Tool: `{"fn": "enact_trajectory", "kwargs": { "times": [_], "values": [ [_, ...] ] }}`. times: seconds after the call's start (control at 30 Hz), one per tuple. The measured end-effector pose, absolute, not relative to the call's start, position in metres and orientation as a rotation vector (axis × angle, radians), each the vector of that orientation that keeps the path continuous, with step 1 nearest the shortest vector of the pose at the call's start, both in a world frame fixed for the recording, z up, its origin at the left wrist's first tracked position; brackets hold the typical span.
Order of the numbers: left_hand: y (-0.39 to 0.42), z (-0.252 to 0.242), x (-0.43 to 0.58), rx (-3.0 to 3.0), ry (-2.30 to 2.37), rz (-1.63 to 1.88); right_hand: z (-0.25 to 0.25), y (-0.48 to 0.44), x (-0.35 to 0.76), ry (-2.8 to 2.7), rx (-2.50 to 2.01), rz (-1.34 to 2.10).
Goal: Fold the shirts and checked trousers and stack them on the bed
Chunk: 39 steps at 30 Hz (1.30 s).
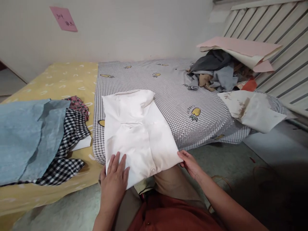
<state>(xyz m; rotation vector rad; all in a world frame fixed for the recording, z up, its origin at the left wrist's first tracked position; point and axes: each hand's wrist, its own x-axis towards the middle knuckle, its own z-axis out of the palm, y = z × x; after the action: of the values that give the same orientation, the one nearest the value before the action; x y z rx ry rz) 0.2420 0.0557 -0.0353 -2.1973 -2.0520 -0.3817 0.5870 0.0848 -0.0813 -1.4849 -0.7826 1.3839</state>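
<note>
A white shirt, with its sides folded in and a button near the lower edge, lies on the bed and hangs over its front edge onto my lap. My left hand rests flat on the shirt's lower left part, fingers stretched out. At the lower right corner, my right hand pinches the fabric between thumb and fingers. Some creases run across the middle of the shirt.
Left on the yellow sheet lie a light blue garment and a black-and-white checked garment. A clothes pile with pink paper on top stands at the right, by a white slatted rail. Crumpled white cloth hangs nearby.
</note>
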Motion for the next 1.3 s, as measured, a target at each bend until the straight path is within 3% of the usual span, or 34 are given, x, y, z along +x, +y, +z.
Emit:
{"fn": "enact_trajectory", "kwargs": {
  "times": [0.37, 0.47, 0.67, 0.77, 0.9, 1.03, 1.13, 1.3],
  "values": [
    [0.048, -0.043, 0.243, -2.189, -2.088, -0.457, -0.117, 0.083, 0.617, -0.583, -1.661, 1.152],
    [0.049, -0.047, 0.240, -2.181, -2.145, -0.696, -0.132, 0.078, 0.627, -0.664, -1.744, 1.080],
    [0.040, -0.067, 0.211, -1.874, -2.331, -1.537, -0.156, 0.073, 0.641, -0.929, -1.802, 1.046],
    [0.022, -0.080, 0.182, -1.610, -2.411, -1.660, -0.155, 0.078, 0.651, -1.105, -1.809, 0.959],
    [0.004, -0.077, 0.149, -1.656, -2.252, -1.325, -0.130, 0.093, 0.664, -1.568, -1.750, 0.509],
    [0.014, -0.048, 0.134, -1.872, -1.759, -0.771, -0.085, 0.116, 0.663, -2.054, -1.503, -0.137],
    [0.036, -0.025, 0.132, -1.981, -1.464, -0.552, -0.054, 0.137, 0.652, -2.239, -1.349, -0.533],
    [0.082, -0.005, 0.131, -2.135, -1.255, -0.473, -0.026, 0.181, 0.641, -2.528, -1.094, -0.636]
  ]
}}
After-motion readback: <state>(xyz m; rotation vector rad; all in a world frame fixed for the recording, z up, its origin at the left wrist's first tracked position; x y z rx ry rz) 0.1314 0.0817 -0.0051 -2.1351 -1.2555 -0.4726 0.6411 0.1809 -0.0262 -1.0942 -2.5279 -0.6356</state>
